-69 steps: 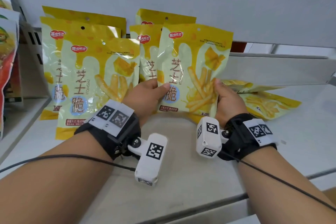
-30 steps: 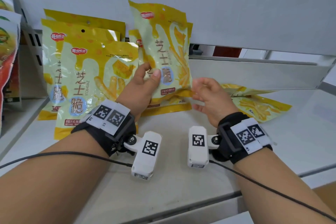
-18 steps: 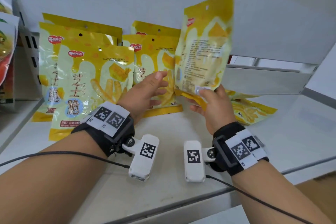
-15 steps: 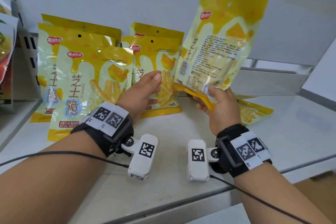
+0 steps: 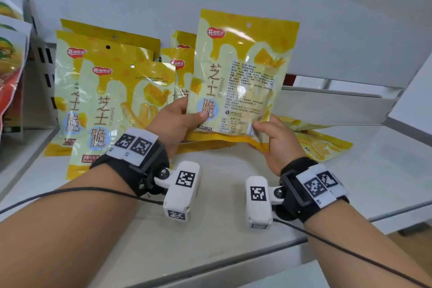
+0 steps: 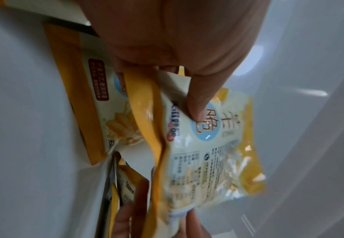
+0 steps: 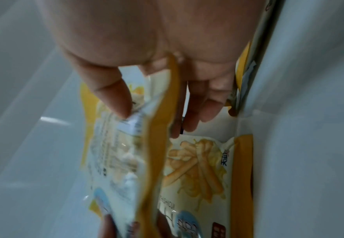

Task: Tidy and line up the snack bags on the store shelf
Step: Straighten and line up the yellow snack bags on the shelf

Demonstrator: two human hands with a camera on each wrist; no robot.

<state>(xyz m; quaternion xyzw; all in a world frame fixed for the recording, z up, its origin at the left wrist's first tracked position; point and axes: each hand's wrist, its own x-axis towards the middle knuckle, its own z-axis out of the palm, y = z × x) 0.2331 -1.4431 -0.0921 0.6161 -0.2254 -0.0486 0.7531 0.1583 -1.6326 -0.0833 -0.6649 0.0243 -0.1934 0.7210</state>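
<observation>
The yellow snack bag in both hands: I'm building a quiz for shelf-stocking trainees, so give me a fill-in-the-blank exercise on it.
1. The held bag is gripped near its ___ edge by the left hand and right hand.
2. The side facing the camera is its ___, with small print.
3. On the shelf right of the hands, the loose bags lie ___.

Missing words: bottom; back; flat

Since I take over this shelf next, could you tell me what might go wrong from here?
1. The held bag shows its printed back; set down like this, it would face the wrong way.
2. Left hand and right hand pinch only its bottom corners, so it could flop or slip.
3. Lowering it could knock over the standing bags right beside it.
</observation>
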